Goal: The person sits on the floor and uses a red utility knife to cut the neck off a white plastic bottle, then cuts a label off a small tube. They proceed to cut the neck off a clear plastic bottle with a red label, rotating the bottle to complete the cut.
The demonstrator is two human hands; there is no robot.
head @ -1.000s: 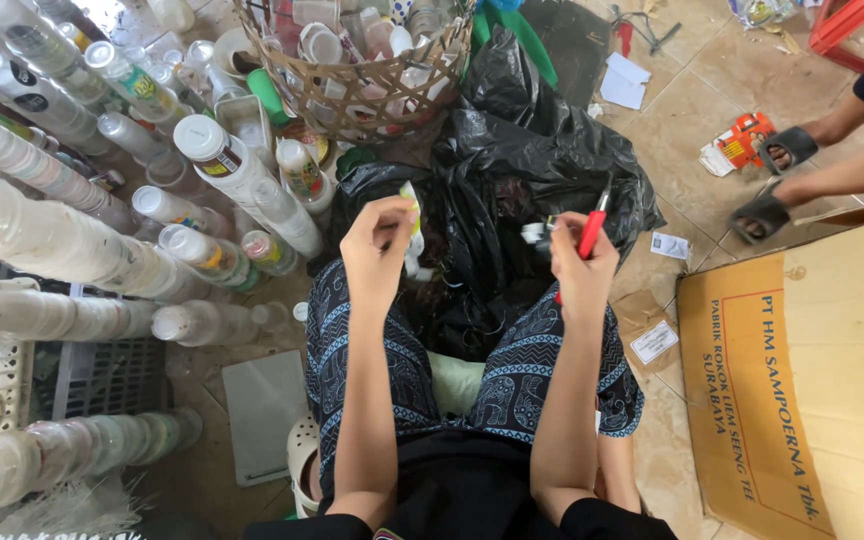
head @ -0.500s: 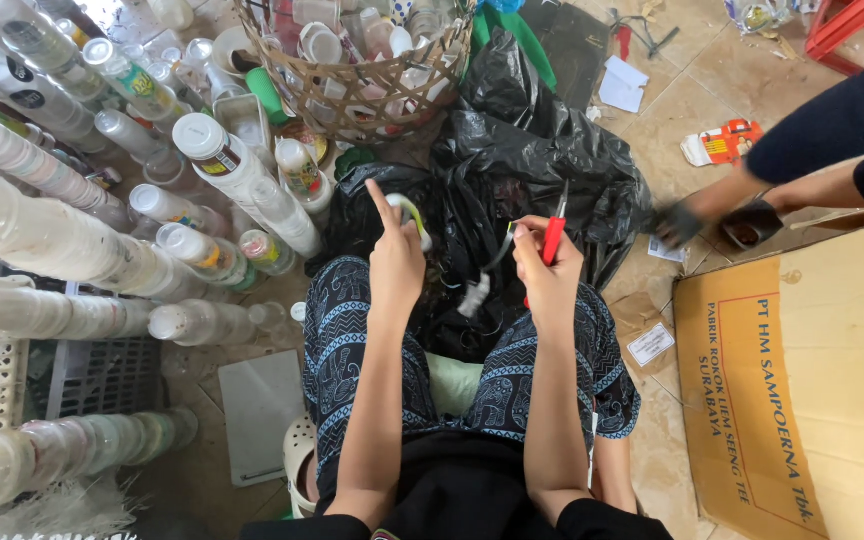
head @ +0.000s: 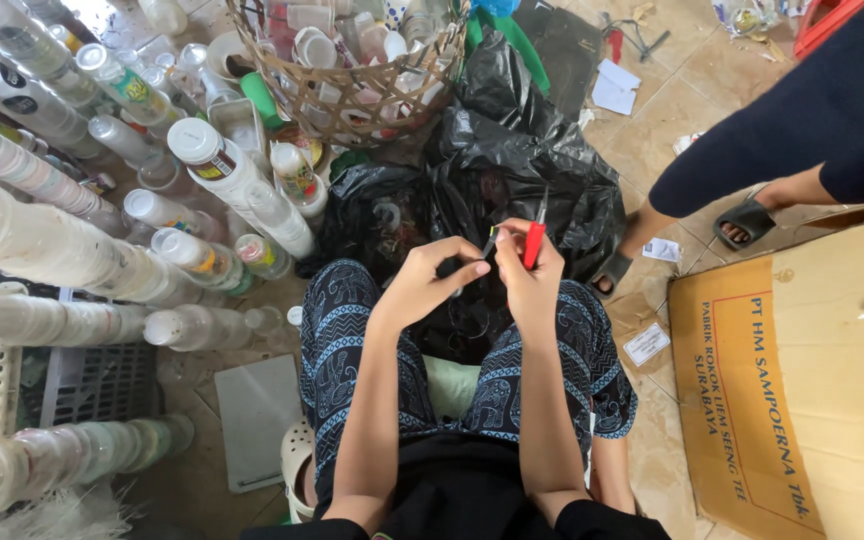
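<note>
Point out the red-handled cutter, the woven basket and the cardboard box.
red-handled cutter (head: 533,243), head view, on its red handle.
woven basket (head: 352,100), head view, on its front wall.
cardboard box (head: 832,400), head view, on its flat top.

1. A flattened brown cardboard box lies on the tiled floor at the right, with an orange panel carrying dark print.
2. A small white paper label lies on the floor just beside the box's left edge.
3. Another white slip lies near a sandalled foot.
4. A white-capped clear bottle at upper left bears a yellow and red label.
5. A smaller bottle beside it bears a colourful label.
</note>
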